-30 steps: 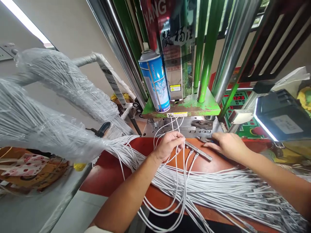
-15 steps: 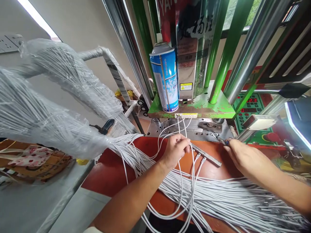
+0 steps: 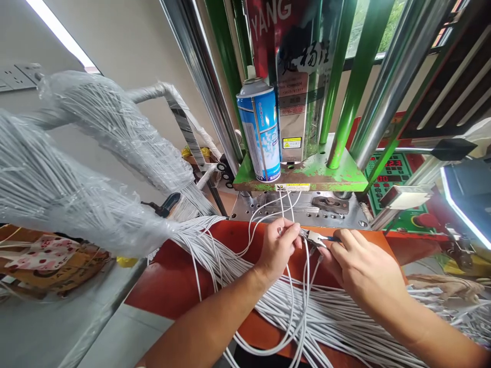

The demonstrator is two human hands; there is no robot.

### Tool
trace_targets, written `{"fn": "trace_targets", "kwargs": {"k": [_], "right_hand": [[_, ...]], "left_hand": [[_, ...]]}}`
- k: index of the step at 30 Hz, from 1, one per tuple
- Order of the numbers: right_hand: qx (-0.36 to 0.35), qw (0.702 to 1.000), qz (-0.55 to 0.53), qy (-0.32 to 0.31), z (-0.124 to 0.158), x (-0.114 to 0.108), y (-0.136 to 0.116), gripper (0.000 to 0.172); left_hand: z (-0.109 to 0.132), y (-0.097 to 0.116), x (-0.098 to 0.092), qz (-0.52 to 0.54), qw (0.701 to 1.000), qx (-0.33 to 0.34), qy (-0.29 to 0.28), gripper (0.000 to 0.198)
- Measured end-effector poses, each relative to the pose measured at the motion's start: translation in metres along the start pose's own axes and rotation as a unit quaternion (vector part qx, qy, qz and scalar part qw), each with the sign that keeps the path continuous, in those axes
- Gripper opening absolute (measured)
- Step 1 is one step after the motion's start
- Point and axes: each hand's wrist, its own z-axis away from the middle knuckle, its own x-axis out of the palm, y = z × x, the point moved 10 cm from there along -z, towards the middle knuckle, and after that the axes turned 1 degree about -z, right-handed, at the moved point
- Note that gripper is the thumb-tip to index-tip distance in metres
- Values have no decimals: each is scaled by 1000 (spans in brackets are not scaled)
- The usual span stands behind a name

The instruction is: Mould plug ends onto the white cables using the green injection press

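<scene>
In the middle of the view, my left hand (image 3: 282,245) is closed in a pinch on a white cable (image 3: 306,263); the cable's end is hidden by the fingers. My right hand (image 3: 355,258) is wrapped round a pair of pliers (image 3: 317,239) with a blue handle. The pliers' jaws point left and meet the work beside my left fingertips; whether they grip anything is unclear. Below the jaws, a cable end with a plug (image 3: 317,260) shows. My right hand and the pliers mostly cover the slim metal bar there.
A bundle of white cables (image 3: 326,312) crosses the red-brown work surface (image 3: 169,271). Behind stands a green press (image 3: 341,176) with a blue spray can (image 3: 263,135) on its plate. Plastic-wrapped cables (image 3: 115,133) hang at left. A control panel (image 3: 395,176) is at right.
My right hand has moved left with the pliers, from beyond the metal bar to my left fingertips. My left hand keeps its pinch in nearly the same spot. The view shifted slightly.
</scene>
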Motion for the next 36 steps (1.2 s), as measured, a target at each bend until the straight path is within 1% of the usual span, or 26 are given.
{"fn": "trace_targets", "kwargs": {"k": [5, 11, 15, 18, 20, 22, 24, 26, 28, 30, 31, 33, 34, 36], "right_hand": [[6, 1000, 13, -15, -2, 0, -1, 35], [0, 1000, 21, -19, 0, 7, -3, 37], [11, 1000, 14, -6, 0, 6, 0, 35], [9, 1000, 14, 8, 0, 5, -4, 34], [3, 999, 17, 32, 2, 3, -8, 38], [6, 999, -2, 52, 6, 4, -6, 43], [30, 998, -29, 49, 10, 14, 10, 48], [83, 996, -19, 24, 13, 30, 40, 51], [116, 993, 22, -6, 16, 46, 71, 53], [111, 992, 46, -22, 19, 55, 87, 55], [104, 993, 43, -24, 21, 56, 89, 55], [103, 994, 7, -29, 27, 54, 82, 50], [108, 993, -28, -38, 32, 54, 75, 45], [114, 985, -115, -65, 41, 57, 55, 35]], "left_hand": [[1, -2, -1, 25, 1000, 3, 3, 28], [1, -3, -2, 46, 999, -4, 7, 29], [2, -1, 0, 47, 999, 3, 3, 29], [2, -2, 0, 45, 999, 3, 4, 30], [2, -4, 0, 45, 999, -1, 5, 30], [1, -5, 0, 43, 999, -2, 4, 29], [-1, -7, 0, 35, 999, -4, 3, 29], [-1, -7, 1, 13, 1000, -3, 0, 29], [-1, -8, 3, -14, 1000, -9, -12, 30], [0, -14, 9, -21, 998, -39, -40, 30], [1, -19, 12, -14, 996, -63, -61, 31], [3, -30, 18, 1, 989, -115, -94, 33], [3, -35, 18, -1, 986, -134, -100, 34], [0, -42, 13, -33, 985, -141, -91, 37]]}}
